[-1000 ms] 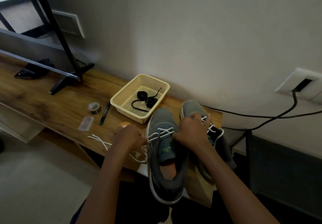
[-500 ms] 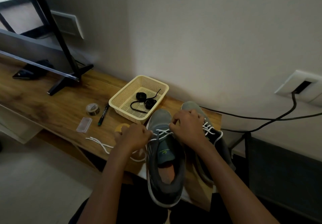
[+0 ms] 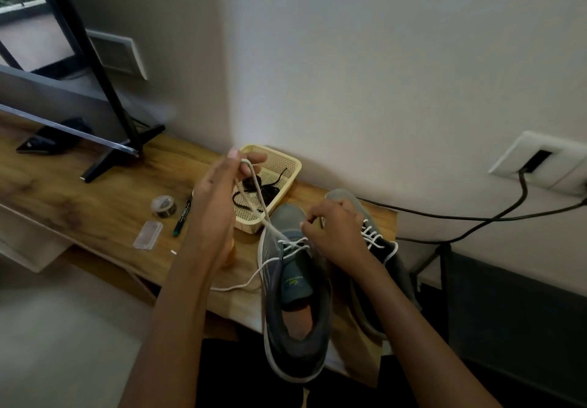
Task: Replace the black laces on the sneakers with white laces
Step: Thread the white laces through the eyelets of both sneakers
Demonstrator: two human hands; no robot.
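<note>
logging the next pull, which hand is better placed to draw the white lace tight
Left. The left hand pinches the white lace, raised above the near sneaker; the right hand is down on that sneaker, probably steadying it.

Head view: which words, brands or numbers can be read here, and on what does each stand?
None can be read with certainty.
On the near sneaker's tongue: small pale lettering above a green logo, too blurred.
On the black marker: faint print, too small.

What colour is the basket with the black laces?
The basket is pale yellow; head view.
</note>
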